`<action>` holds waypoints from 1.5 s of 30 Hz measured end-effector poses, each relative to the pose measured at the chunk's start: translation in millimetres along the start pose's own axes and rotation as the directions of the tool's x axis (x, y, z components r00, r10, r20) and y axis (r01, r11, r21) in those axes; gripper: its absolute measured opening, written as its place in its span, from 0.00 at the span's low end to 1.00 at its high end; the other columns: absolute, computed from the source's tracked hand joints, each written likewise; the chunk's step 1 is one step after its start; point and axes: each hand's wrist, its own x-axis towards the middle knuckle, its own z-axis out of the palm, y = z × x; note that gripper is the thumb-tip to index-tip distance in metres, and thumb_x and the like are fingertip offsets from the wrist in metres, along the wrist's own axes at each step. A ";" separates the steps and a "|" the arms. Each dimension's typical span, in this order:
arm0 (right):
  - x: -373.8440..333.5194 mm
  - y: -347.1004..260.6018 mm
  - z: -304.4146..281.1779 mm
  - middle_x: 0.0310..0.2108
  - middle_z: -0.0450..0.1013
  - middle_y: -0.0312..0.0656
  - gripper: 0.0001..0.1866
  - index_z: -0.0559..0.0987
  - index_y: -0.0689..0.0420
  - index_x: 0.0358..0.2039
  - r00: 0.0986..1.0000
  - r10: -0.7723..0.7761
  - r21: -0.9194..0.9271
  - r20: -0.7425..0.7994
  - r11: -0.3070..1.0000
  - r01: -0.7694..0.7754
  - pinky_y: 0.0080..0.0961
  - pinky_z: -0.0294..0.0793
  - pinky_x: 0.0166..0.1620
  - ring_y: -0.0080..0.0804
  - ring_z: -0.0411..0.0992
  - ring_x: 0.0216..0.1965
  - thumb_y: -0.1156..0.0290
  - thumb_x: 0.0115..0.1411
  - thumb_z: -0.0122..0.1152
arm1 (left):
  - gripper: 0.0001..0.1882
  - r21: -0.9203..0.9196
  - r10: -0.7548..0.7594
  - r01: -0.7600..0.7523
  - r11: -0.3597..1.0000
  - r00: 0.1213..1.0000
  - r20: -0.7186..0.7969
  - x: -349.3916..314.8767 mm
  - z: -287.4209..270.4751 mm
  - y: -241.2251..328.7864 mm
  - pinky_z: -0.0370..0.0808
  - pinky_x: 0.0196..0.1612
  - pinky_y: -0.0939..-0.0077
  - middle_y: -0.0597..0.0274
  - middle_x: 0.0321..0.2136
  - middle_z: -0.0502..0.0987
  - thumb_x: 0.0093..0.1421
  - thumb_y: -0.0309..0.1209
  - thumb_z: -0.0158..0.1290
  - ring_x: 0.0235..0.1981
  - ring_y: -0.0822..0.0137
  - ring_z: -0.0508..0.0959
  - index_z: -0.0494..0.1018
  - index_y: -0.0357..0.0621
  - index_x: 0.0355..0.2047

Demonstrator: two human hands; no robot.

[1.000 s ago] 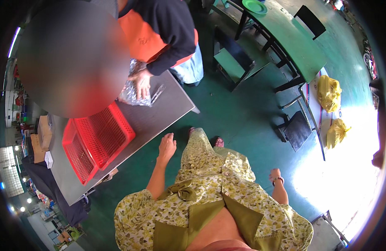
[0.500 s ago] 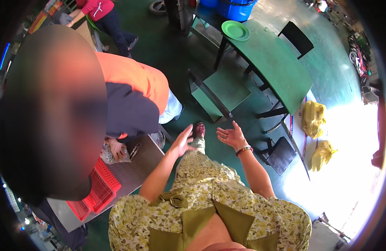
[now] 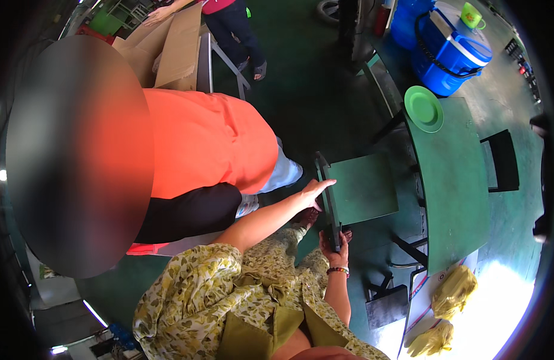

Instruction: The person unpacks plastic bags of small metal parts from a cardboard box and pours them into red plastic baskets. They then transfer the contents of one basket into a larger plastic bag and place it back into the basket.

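A chair with a green seat [image 3: 364, 189] and a dark backrest [image 3: 327, 207] stands in front of me, the backrest on my side. My left hand [image 3: 313, 192] is closed on the backrest's far end, its thumb lying over the rail. At the near end, my right hand [image 3: 335, 247], with a beaded bracelet at the wrist, wraps round the same rail. Part of the right fingers is hidden behind the rail. The seat points toward the long green table [image 3: 457, 198] on the right.
A person in an orange shirt [image 3: 217, 141] stands close on my left. On the table lies a green plate [image 3: 423, 109], near a blue cooler [image 3: 445, 54]. A small dark stool [image 3: 387, 307] and yellow bags [image 3: 454, 293] are at lower right. Beyond the person is a cardboard box [image 3: 178, 51].
My hands were apart in the air, open; now both hold the chair's backrest. The view has turned left and I am nearer the chair. The orange-shirted person's visible hand is now hidden.
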 end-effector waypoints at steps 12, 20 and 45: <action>6.5 -36.5 -18.4 0.18 0.69 0.45 0.20 0.74 0.57 0.23 0.981 -0.105 -0.122 -0.166 0.989 0.085 0.42 0.70 0.36 0.42 0.68 0.23 0.52 0.55 0.65 | 0.14 0.027 0.198 -0.197 0.980 0.974 -0.111 23.3 31.0 -7.9 0.78 0.34 0.46 0.49 0.30 0.75 0.41 0.26 0.53 0.32 0.49 0.78 0.72 0.32 0.30; -77.7 -99.1 -27.8 0.18 0.67 0.44 0.22 0.72 0.57 0.22 1.000 0.004 -0.064 0.027 0.998 -0.002 0.40 0.67 0.42 0.38 0.67 0.22 0.49 0.55 0.60 | 0.30 0.370 0.309 -0.215 0.904 0.926 -0.216 -11.0 157.8 -3.7 0.74 0.26 0.64 0.54 0.24 0.74 0.42 0.27 0.55 0.28 0.60 0.76 0.66 0.39 0.50; -149.7 -229.0 16.3 0.23 0.75 0.41 0.31 0.77 0.59 0.26 0.925 -0.100 -0.534 -0.368 0.836 -0.122 0.46 0.70 0.38 0.37 0.72 0.24 0.38 0.47 0.63 | 0.32 0.021 0.117 -0.118 0.993 0.993 0.033 60.2 232.7 -33.9 0.79 0.23 0.56 0.46 0.29 0.72 0.46 0.32 0.54 0.23 0.51 0.77 0.59 0.35 0.52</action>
